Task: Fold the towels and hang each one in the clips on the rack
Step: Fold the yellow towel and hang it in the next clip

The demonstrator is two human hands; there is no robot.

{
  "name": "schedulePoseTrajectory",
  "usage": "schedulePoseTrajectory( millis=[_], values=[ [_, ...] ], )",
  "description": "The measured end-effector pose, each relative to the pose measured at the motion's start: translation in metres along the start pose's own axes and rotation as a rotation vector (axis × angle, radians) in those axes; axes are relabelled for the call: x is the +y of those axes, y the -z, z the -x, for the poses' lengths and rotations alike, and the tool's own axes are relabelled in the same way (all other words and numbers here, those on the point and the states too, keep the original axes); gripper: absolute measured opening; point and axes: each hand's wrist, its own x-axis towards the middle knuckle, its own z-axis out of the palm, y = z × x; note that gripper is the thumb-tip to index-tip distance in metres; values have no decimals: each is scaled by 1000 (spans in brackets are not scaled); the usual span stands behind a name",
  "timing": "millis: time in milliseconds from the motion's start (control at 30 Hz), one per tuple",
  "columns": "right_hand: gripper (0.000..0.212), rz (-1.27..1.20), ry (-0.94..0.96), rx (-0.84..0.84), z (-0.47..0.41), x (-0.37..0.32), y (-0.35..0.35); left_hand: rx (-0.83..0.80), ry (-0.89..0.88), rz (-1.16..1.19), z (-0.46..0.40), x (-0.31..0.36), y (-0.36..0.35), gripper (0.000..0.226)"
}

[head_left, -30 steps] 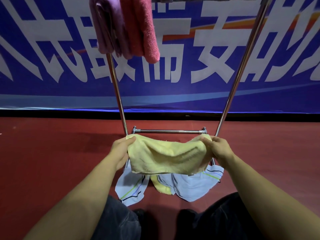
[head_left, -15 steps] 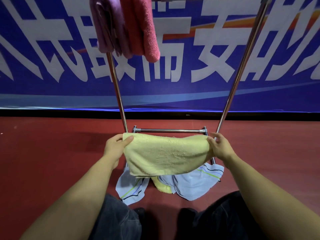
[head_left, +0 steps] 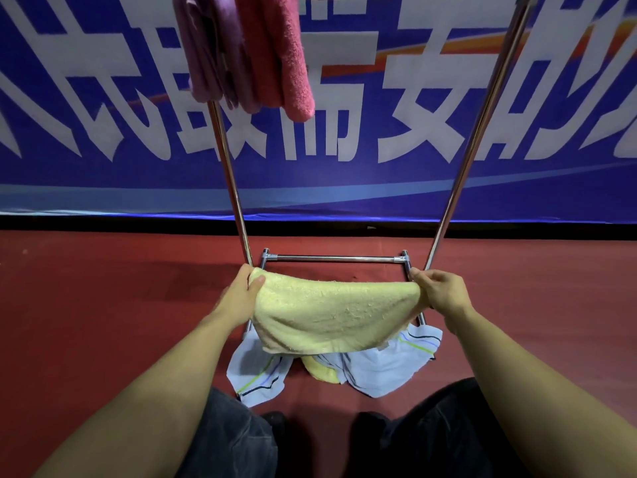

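yellow towel (head_left: 331,313) held level between both hands, in front of the lower part of the rack (head_left: 333,259), above the floor (head_left: 103,305). stretched side to side, upper edge sagging slightly at mid span, folded body hanging down from that edge.

left hand (head_left: 238,298): pinching the left end of the towel, thumb on the near face, fingers curled behind it.

right hand (head_left: 437,293): pinching the right end of the towel, fingers curled over the top edge.

purple towel (head_left: 206,50) and pink towel (head_left: 275,56): hanging side by side, touching, from the upper left of the rack. clips out of frame, cannot tell how attached.

rack: two metal uprights leaning apart toward the top, one low crossbar between them just beyond the held towel.

pale blue striped cloths (head_left: 379,370) on the floor under the held towel, with another yellow cloth (head_left: 322,372) showing between them.

blue banner (head_left: 448,188) with large white characters behind the rack.
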Motion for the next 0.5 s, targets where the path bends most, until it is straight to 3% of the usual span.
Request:
schedulePoseTrajectory(
  millis=[267,500],
  values=[
    [17,-93,-83,-332,12,-10,0,136,41,159,0,-5,4,21],
    [14,-123,-51,-182,4,-5,-1,256,110,304,4,-3,5,21]
  ],
)
